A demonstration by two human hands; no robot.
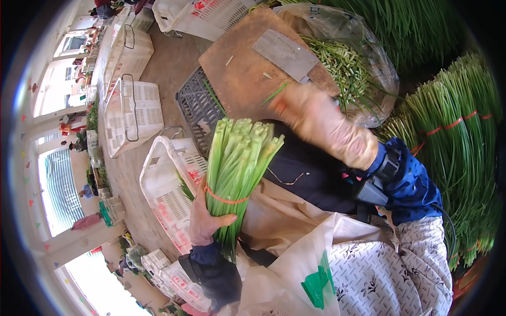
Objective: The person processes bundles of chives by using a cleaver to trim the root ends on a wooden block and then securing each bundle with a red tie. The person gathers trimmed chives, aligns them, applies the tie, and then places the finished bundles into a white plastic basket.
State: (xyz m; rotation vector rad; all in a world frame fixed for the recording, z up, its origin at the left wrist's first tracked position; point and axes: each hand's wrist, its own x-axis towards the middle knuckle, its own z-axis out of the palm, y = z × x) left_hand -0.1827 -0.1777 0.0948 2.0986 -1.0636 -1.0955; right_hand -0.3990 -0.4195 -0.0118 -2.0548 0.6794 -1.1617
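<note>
My left hand is wrapped around the lower part of a bunch of green leafy stalks, which look like garlic chives. A red rubber band circles the bunch just above my thumb, and its pale cut ends point up and away from me. My right hand, blurred by motion and apparently in a tan glove, is over the near edge of a worn brown board. A loose green stalk shows by its fingers; whether they grip anything is unclear. A cleaver lies flat on the board.
Right of the board, a clear plastic bag holds cut stalk ends. Banded chives are piled at the right. White plastic baskets stand on the floor at left, one basket beside my left hand. A dark crate sits under the board.
</note>
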